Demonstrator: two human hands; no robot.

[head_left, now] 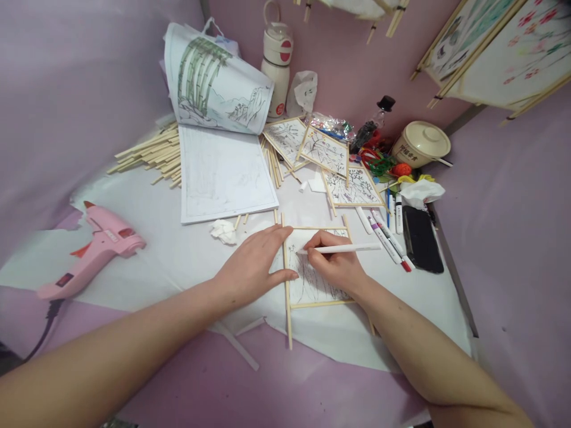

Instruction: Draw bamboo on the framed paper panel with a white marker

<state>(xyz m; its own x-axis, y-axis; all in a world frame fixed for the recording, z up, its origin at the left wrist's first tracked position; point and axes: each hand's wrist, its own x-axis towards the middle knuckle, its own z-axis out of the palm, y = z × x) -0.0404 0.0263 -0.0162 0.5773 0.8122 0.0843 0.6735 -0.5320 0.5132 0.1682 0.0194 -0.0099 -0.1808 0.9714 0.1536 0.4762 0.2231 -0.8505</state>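
Observation:
A wood-framed sheet of paper [307, 285] with thin dark line drawings lies on the white table cover in front of me. My left hand [256, 264] rests flat across its left edge, fingers spread, holding nothing. In my right hand [334, 261] is a white pen [357, 248], pinched between thumb and fingers, its tip touching the paper near the upper left of the frame. Part of the drawing is hidden under my right hand. Beyond the frame, an open picture book [227, 172] shows a bamboo scene on its raised page.
A pink glue gun [96, 249] lies at the left, wooden sticks [154, 154] behind it. Finished framed drawings [352, 187], markers [386, 241], a black phone [423, 241], a lidded cup [422, 144] and a white bottle [276, 71] stand or lie farther back and right. Crumpled tissue [223, 232] sits near the book.

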